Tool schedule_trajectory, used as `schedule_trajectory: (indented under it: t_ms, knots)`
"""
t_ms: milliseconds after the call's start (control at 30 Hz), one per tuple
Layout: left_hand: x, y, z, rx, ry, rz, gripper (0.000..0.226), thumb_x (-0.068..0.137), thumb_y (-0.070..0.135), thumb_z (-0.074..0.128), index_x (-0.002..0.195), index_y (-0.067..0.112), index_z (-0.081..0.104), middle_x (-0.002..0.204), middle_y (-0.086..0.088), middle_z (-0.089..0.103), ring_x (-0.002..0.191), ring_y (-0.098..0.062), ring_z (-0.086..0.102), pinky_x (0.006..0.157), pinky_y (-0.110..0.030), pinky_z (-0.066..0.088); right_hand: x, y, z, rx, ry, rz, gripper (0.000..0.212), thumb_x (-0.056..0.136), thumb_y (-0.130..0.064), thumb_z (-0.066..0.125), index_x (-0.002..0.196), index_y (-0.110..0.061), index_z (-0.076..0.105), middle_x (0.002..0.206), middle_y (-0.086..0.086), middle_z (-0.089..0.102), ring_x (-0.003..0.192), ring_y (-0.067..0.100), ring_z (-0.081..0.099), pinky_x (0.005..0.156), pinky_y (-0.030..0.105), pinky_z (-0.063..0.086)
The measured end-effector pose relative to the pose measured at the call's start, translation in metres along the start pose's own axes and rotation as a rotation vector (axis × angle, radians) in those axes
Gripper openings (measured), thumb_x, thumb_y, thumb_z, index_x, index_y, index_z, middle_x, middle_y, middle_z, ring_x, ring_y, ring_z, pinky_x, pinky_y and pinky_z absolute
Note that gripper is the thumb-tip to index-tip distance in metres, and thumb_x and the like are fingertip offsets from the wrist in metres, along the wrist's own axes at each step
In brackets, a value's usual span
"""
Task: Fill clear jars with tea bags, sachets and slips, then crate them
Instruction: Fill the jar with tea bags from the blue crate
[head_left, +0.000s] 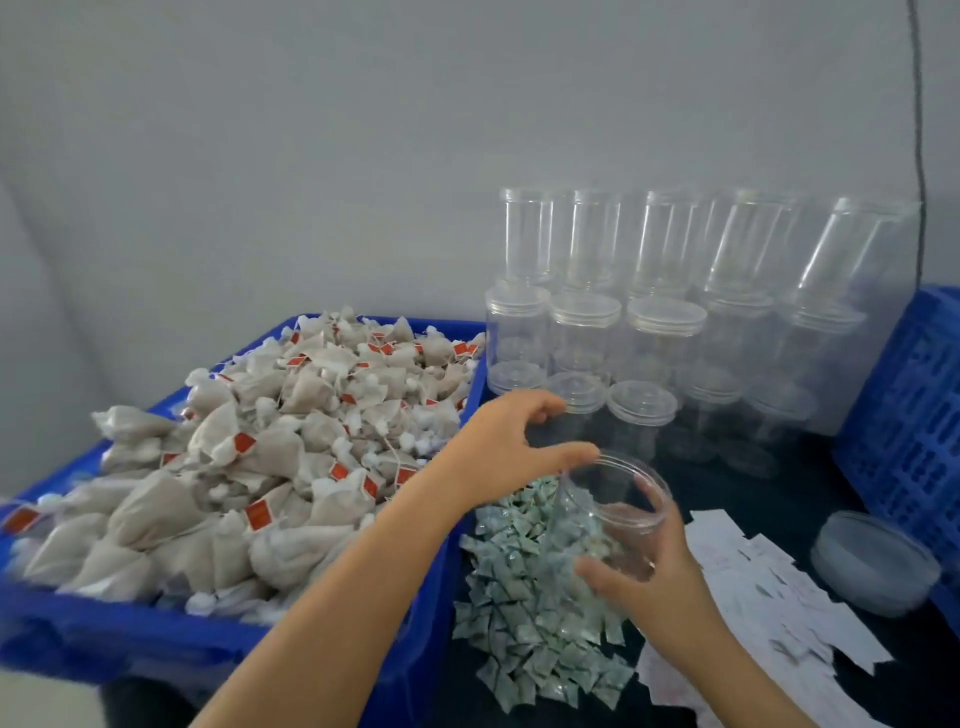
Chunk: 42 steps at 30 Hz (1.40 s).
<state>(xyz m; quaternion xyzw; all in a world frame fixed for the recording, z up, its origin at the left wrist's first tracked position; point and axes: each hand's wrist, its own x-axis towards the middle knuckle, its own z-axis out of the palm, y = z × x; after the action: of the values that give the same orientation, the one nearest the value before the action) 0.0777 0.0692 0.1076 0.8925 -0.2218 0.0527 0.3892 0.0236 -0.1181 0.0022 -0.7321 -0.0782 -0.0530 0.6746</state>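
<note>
The right hand (644, 566) is gripping the open clear jar (615, 506), its mouth tilting leftward; the left hand (511, 447), fingers spread and holding nothing, is hovering just left of the jar, nearer the tea bags (249, 457) lying further left of it

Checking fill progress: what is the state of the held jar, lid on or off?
Off: the jar in the right hand shows an open rim.

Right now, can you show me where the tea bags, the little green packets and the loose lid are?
tea bags (291, 441), head view, middle of the heap.
green packets (530, 597), head view, middle of the pile.
loose lid (878, 564), head view, its flat top.
</note>
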Motion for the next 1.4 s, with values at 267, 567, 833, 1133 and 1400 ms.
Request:
schedule_trajectory:
  t_ms: [267,567,833,1133,1400]
  knots:
    - [-0.013,-0.034,-0.054,0.494,0.332,-0.137,0.033,0.093,0.032,0.056,0.123,0.019,0.058,0.126,0.000,0.059,0.111,-0.014,0.054,0.091,-0.027,0.042,-0.014,0.035,0.042,-0.054,-0.150,-0.048,0.105,0.044,-0.048,0.096,0.116,-0.084,0.029,0.115,-0.038,0.053,0.110,-0.017,0.052,0.080,0.002,0.046]
    - [-0.043,-0.092,-0.074,0.931,0.351,-0.531,0.041,0.092,0.016,0.050,0.132,0.016,0.046,0.138,-0.009,0.043,0.123,-0.029,0.045,0.101,-0.038,0.039,-0.019,0.047,0.052,-0.115,-0.101,-0.145,0.106,0.046,-0.050,0.090,0.129,-0.074,0.029,0.116,-0.033,0.053,0.114,-0.010,0.053,0.084,0.004,0.044]
    - [-0.044,-0.108,-0.071,0.852,0.317,-0.612,0.042,0.086,0.041,0.065,0.119,0.015,0.059,0.139,-0.007,0.040,0.122,-0.026,0.044,0.093,-0.037,0.047,-0.020,0.049,0.052,-0.097,-0.087,-0.157,0.103,0.049,-0.049,0.089,0.128,-0.075,0.027,0.115,-0.035,0.051,0.115,-0.009,0.052,0.084,0.002,0.045]
    - [-0.050,-0.111,-0.073,0.789,0.490,-0.458,0.017,0.092,0.019,0.058,0.104,0.008,0.064,0.109,-0.007,0.060,0.102,-0.025,0.057,0.092,-0.038,0.042,-0.021,0.054,0.050,-0.136,-0.080,-0.158,0.105,0.050,-0.053,0.087,0.132,-0.073,0.024,0.122,-0.032,0.050,0.116,-0.009,0.052,0.080,0.010,0.051]
    - [-0.052,-0.105,-0.071,0.681,0.641,-0.287,0.025,0.091,0.020,0.063,0.107,0.001,0.065,0.122,-0.011,0.057,0.112,-0.031,0.051,0.094,-0.044,0.042,-0.020,0.058,0.051,-0.075,-0.074,-0.153,0.103,0.051,-0.053,0.089,0.132,-0.071,0.029,0.118,-0.031,0.052,0.117,-0.007,0.052,0.087,0.001,0.043]
